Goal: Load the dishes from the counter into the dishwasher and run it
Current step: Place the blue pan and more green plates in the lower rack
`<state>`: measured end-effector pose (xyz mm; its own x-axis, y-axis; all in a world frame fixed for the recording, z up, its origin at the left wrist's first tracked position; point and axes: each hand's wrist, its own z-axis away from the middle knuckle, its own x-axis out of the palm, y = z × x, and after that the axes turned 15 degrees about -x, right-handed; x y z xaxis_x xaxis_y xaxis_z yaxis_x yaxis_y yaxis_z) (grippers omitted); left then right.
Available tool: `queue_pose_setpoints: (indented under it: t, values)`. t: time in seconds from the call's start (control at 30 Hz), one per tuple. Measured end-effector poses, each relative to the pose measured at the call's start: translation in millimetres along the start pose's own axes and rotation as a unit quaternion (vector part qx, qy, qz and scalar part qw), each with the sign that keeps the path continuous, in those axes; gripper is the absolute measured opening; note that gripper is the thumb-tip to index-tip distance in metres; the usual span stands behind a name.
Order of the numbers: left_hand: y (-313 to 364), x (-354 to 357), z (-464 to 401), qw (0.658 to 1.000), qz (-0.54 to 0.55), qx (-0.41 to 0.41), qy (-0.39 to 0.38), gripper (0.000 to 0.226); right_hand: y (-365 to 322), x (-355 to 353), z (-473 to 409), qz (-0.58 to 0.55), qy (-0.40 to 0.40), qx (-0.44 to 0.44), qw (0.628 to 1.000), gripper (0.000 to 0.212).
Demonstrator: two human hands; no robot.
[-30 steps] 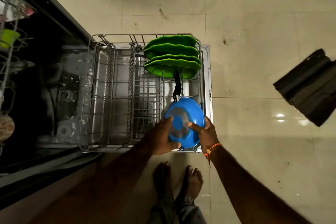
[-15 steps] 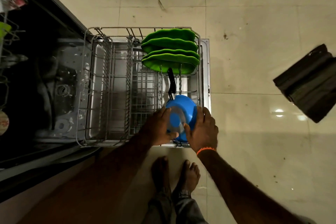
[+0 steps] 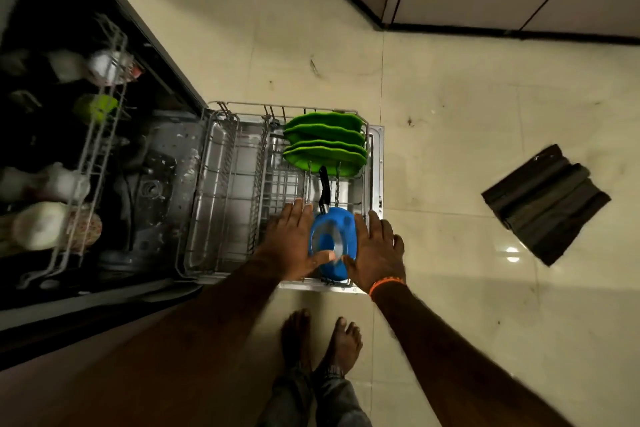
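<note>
The rack (image 3: 221,204) is pulled out at frame centre, its left bays bare. Green plates (image 3: 325,142) are stood at its far right corner. A blue pan (image 3: 334,236) is pressed at the near right edge between the left hand (image 3: 291,243) and right hand (image 3: 377,250), fingers straight.

- A blue pan (image 3: 333,241) stands on edge in the near right corner of the pulled-out lower rack (image 3: 221,184), its black handle pointing away toward the plates.
- Four green plates (image 3: 325,142) stand upright in a row at the rack's far right end.
- The dishwasher (image 3: 149,180) is open at left; its upper rack (image 3: 100,135) holds pale cups and a green one.
</note>
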<state>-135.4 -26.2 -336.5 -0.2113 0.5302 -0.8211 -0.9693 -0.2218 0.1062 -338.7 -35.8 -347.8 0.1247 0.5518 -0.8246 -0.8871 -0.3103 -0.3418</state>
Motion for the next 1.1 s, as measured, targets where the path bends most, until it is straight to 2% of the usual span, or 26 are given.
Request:
queue_pose_setpoints:
  t: [0.2, 0.5, 0.83, 1.1]
  values:
    - [-3, -82, 54, 0.999, 0.009, -0.033, 0.018, 0.119, -41, -73, 40, 0.002, 0.036, 0.001, 0.999, 0.091]
    - [-3, -174, 135, 0.998, 0.007, -0.009, 0.068, 0.118, -90, -168, 100, 0.010, 0.100, -0.005, 0.995, 0.090]
    - [-11, -209, 200, 0.996, 0.012, -0.001, 0.090, 0.119, -128, -210, 154, 0.037, 0.108, -0.046, 0.992, 0.091]
    - [-43, -220, 225, 0.992, 0.038, -0.021, 0.115, 0.119, -158, -223, 154, 0.074, 0.096, -0.075, 0.990, 0.094]
